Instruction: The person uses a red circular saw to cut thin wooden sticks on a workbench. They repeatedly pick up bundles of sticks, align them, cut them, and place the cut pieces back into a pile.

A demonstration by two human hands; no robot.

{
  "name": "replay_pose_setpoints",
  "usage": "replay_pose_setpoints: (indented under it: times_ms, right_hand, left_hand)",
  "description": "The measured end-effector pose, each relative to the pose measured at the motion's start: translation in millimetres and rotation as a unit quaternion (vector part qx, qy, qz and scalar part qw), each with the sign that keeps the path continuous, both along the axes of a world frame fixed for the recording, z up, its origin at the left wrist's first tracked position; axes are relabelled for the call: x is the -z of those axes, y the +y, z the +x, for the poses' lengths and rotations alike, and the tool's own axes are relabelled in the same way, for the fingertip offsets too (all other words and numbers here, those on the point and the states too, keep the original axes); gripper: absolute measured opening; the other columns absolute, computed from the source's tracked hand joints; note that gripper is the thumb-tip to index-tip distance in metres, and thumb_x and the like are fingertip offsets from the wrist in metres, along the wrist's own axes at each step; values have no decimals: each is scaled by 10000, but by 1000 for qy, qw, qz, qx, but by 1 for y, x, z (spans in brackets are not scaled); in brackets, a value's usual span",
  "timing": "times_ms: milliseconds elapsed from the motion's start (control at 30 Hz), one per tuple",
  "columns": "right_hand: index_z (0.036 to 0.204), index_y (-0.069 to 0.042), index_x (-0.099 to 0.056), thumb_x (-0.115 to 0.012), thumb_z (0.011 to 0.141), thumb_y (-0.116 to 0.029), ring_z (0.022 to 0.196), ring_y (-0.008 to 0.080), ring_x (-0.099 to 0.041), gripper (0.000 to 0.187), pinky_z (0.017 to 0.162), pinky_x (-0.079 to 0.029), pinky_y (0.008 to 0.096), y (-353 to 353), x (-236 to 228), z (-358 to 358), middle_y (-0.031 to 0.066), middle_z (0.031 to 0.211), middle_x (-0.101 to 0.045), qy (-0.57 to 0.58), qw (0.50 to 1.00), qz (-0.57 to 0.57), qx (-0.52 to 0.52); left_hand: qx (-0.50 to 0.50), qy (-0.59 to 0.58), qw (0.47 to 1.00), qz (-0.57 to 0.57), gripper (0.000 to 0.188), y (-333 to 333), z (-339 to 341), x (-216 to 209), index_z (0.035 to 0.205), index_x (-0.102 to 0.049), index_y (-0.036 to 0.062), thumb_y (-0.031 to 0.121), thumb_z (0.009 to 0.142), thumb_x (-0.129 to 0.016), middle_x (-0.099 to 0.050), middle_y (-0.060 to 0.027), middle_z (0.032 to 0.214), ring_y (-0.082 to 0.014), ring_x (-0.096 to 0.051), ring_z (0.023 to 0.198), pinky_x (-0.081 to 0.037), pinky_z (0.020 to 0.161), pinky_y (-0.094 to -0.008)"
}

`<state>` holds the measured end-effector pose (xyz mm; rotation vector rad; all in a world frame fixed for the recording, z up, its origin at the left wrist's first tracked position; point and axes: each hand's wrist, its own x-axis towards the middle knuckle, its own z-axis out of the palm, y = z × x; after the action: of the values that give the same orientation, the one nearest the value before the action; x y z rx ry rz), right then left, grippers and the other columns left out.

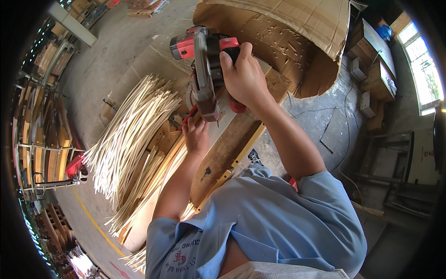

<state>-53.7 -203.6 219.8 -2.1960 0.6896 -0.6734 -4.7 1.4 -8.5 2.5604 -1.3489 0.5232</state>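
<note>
My right hand (244,76) is wrapped round the red and black rear handle of a circular saw (204,69). Its rounded metal blade guard faces left, and a red housing sticks out on that side. Just below the guard, my left hand (196,137) has its fingers bent together beside a small red part (189,116) at the bench. What those fingertips hold is hidden. Under and right of the saw runs a long wooden workbench (232,144) with a pale metal strip along it. To the left lies a large bundle of thin pale wood strips (134,130).
A big cardboard sheet (297,28), bent like a hood and flecked with wood chips, stands beyond the bench. Cables (346,139) trail over the floor at right, near wooden boxes (378,81). Racks of boards (46,139) line the left.
</note>
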Motion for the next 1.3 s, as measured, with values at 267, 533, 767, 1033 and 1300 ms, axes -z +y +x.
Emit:
replay_pose_setpoints:
  times_ms: [267,533,767,1033,1300]
  right_hand:
    - [1130,50,-409,-539,1031,-376,841,532,-686,457,773,-535,594,7,4,-8,330,848,-689,15,1000,10,11]
    - [1128,11,-394,-559,1026,-361,816,526,-686,419,749,-535,590,11,14,-14,317,847,-687,-9,1000,17,7]
    - [1122,-4,-387,-569,1030,-336,793,516,-689,390,713,-540,574,16,25,-22,300,827,-684,-38,999,8,5]
    - [1127,-8,-387,-578,1036,-331,740,498,-688,385,666,-539,556,20,31,-28,280,793,-677,-58,998,-12,4]
    - [1164,-7,-392,-584,1038,-314,712,487,-688,383,646,-539,545,23,37,-31,266,775,-674,-77,997,-13,-1]
  left_hand:
    - [0,-12,1000,-10,397,-1,-1,-3,1233,-712,145,85,847,-639,-706,-41,1210,-355,-538,1219,-432,950,-521]
    - [6,9,1000,-26,433,-1,-1,-4,1233,-706,159,48,817,-658,-646,-39,1306,-323,-533,1220,-414,966,-490]
    - [-8,12,1000,-27,414,-2,-3,-7,1243,-704,195,76,847,-677,-643,-7,1303,-305,-530,1244,-410,976,-490]
    - [-12,12,1000,-26,365,-4,-2,-4,1193,-730,234,104,856,-682,-669,24,1249,-290,-531,1231,-417,956,-488]
    - [-10,8,1000,-17,350,-2,-1,-4,1174,-722,211,103,845,-675,-663,-19,1259,-297,-530,1210,-416,949,-495]
